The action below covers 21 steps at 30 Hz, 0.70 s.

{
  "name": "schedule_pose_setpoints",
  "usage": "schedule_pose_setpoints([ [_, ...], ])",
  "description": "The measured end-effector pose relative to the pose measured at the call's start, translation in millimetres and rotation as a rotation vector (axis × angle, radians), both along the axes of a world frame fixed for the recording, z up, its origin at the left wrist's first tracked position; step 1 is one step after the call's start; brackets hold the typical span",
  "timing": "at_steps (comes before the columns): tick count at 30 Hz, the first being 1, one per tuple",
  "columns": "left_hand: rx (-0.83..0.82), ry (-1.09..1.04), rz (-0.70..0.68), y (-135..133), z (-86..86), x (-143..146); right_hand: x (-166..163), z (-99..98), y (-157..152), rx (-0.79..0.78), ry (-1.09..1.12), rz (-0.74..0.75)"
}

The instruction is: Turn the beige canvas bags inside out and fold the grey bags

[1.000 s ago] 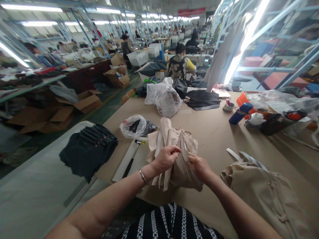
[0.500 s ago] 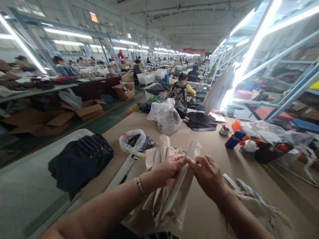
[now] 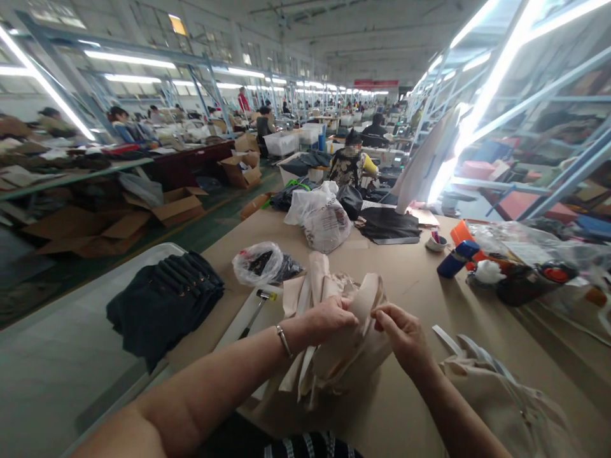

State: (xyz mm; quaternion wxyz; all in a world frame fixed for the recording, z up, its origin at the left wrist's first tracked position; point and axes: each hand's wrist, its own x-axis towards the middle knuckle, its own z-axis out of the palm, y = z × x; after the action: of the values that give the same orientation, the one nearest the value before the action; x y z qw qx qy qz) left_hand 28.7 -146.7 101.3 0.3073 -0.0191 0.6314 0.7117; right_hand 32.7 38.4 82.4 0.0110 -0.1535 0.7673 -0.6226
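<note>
Both hands are at a bundle of beige fabric with folded edges and pale strips, in the middle of the table. My left hand, with a bracelet at its wrist, is closed on the fabric's left side. My right hand pinches the upper right edge of the same fabric, a little apart from the left. To the right lies another beige fabric piece with white strips. A small hammer with a yellow-tipped head lies left of the bundle on a pale board.
Stacked dark fabric pieces lie over a white bin at left. Plastic bags and a clear bag with dark contents stand behind. A blue cylinder and a cluttered pile are at right. A co-worker sits beyond.
My hands have moved apart at the fabric's upper edge. The beige piece has been turned and spread, and its front white fold no longer shows as before. The view has shifted slightly.
</note>
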Motion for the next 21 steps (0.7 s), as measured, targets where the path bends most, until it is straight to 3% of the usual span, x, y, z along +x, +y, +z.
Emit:
schedule_pose_setpoints([
  [5, 0.024, 0.136, 0.211, 22, -13.8, 10, 11, -22.5, -12, -0.379, -0.43, -0.162],
  [9, 0.078, 0.089, 0.217, 36, -11.5, 21, 14, -37.1, -22, -0.54, -0.581, -0.063],
  [12, 0.18, 0.035, 0.249, 35, -8.6, 24, 17, -44.0, -12, -0.421, -0.394, -0.134],
  [15, 0.219, 0.011, 0.307, 29, -7.4, 24, 22, -50.7, 7, -0.004, 0.027, -0.375],
  [17, 0.229, -0.015, 0.286, 28, -7.1, 27, 22, -55.9, 14, 0.163, 0.156, -0.452],
  [19, 0.265, -0.037, 0.222, 30, -5.2, 32, 20, -61.7, 12, 0.094, -0.025, -0.41],
  [21, 0.311, -0.059, 0.169, 33, -0.5, 38, 15, -67.9, 4, -0.163, -0.357, -0.247],
])
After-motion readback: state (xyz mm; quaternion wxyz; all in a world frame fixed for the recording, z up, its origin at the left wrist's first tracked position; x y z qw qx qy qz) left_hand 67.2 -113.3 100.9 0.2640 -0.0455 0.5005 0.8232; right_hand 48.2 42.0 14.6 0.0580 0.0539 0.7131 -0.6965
